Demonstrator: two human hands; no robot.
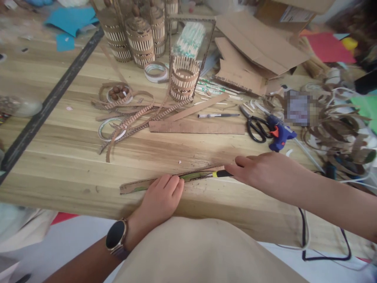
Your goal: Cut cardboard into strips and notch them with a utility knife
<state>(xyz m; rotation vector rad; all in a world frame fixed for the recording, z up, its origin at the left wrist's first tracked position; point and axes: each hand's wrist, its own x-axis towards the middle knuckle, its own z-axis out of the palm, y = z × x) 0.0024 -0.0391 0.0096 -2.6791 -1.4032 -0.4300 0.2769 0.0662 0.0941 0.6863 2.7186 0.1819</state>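
My left hand [165, 196] presses a narrow cardboard strip [132, 187] against the table near its front edge, with the fingers bent over the strip. A dark watch sits on that wrist. My right hand [250, 169] is closed around a black-and-yellow-handled tool [219, 173] with a slim metal end, which lies along the strip to the right of my left hand. The tip's exact shape is too small to tell. Green markings show on part of the strip, and small crumbs lie beside it.
Beyond the hands lie a flat cardboard piece [197, 127], a pen [218, 115], black-handled scissors [256, 127] and a blue glue gun [279, 133]. Corrugated strips [138, 114] and tape rolls are at left. Stick-walled lanterns [140, 41] stand behind; cardboard sheets [259, 43] are piled at back right.
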